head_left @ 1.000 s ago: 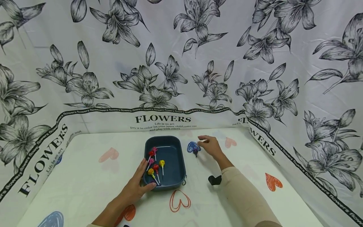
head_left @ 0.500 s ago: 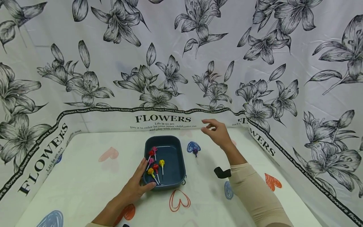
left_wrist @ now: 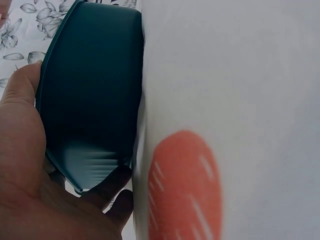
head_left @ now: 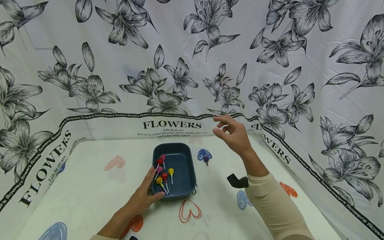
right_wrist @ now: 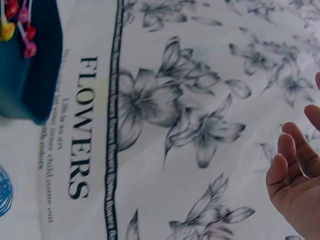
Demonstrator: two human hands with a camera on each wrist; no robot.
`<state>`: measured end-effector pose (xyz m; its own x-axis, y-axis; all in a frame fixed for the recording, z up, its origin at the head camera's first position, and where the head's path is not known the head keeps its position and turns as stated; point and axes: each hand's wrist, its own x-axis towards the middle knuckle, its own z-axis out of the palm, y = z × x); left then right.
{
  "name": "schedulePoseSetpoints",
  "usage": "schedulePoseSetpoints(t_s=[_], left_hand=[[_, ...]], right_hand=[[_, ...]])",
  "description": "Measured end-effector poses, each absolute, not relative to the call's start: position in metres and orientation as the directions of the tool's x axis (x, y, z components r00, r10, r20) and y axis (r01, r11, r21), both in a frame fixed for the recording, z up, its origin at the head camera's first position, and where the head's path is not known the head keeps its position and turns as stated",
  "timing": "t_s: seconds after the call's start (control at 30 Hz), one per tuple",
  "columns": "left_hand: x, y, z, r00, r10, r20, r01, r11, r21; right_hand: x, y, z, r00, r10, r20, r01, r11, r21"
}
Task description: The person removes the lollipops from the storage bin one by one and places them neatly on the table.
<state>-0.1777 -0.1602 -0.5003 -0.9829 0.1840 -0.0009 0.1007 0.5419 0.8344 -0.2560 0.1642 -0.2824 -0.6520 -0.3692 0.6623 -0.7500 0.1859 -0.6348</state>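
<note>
In the head view a dark blue rectangular tub (head_left: 183, 181) sits on the cloth-covered table. Several lollipops with red, pink and yellow wrappers lie along its left side, among them a yellow lollipop (head_left: 171, 172). My left hand (head_left: 143, 195) rests against the tub's near left corner, fingers stretched along the left side and thumb at the near edge. The left wrist view has the thumb at the rim and fingers against the outer wall. A purple lollipop (head_left: 206, 160) lies on the cloth right of the tub. My right hand (head_left: 234, 135) is raised beyond it, fingers loosely bent around nothing.
The white tablecloth (head_left: 90, 186) carries printed hearts. A flowered curtain (head_left: 180, 40) rises behind and on both sides of the table. A small dark hook-shaped piece (head_left: 194, 190) shows at the tub's near right corner. A black strap end (head_left: 237, 181) sticks out at the right wrist.
My right hand has lifted away from beside the purple lollipop, moving up and to the right. The lollipop stays on the cloth. My left hand and the tub have kept their places.
</note>
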Motion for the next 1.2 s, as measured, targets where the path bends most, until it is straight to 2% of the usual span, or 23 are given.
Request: schedulePoseSetpoints(t_s=[0.3,0.47,0.93,1.1,1.2], left_hand=[[-0.180,-0.161,-0.501,-0.983,0.185,0.008,0.108,0.535,0.838],[-0.179,-0.161,-0.504,-0.981,0.192,0.020,0.119,0.520,0.846],[-0.178,-0.160,-0.505,-0.983,0.185,0.002,0.103,0.536,0.838],[-0.178,-0.161,-0.505,-0.983,0.184,0.014,0.111,0.530,0.841],[-0.178,-0.162,-0.504,-0.981,0.192,0.030,0.127,0.519,0.845]], right_hand=[[-0.257,0.150,-0.284,-0.518,-0.390,0.762,-0.827,0.001,-0.562],[-0.252,0.140,-0.288,-0.471,-0.417,0.778,-0.843,-0.049,-0.536],[-0.239,0.101,-0.303,-0.403,-0.441,0.802,-0.867,-0.096,-0.489],[-0.241,0.086,-0.314,-0.399,-0.453,0.797,-0.861,-0.113,-0.495],[-0.244,0.077,-0.324,-0.418,-0.460,0.783,-0.847,-0.113,-0.519]])
